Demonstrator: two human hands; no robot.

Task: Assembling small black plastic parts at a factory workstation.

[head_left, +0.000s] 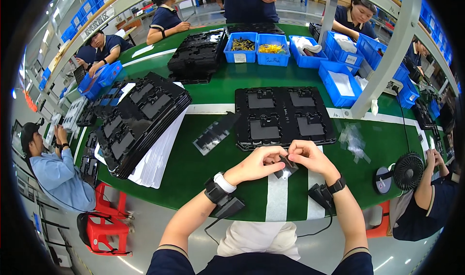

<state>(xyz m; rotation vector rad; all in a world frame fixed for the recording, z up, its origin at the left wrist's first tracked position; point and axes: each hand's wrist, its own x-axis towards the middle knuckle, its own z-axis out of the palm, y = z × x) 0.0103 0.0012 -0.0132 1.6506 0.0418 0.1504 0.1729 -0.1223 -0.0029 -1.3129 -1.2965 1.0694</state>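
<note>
Close to the table's front edge, both my hands are closed around a small dark flat part (pixel 286 168) with a shiny clear patch. My left hand (pixel 261 163) pinches it from the left between thumb and fingers. On the other side, my right hand (pixel 310 157) has its thumb and fingertips pressed together at the part's upper edge; what they grip there is too small to make out. Just beyond my hands lies a black moulded tray (pixel 281 112) with dark pieces in its recesses. A dark sheet with clear strips (pixel 213 134) rests to its left.
Stacked black trays (pixel 140 115) lean over white sheets (pixel 162 154) at the left. Clear film scraps (pixel 355 141) and a black fan (pixel 408 171) are to the right. Blue bins (pixel 273 57), another tray stack (pixel 197 49) and a metal post (pixel 387 57) stand farther back. Several people sit or stand around.
</note>
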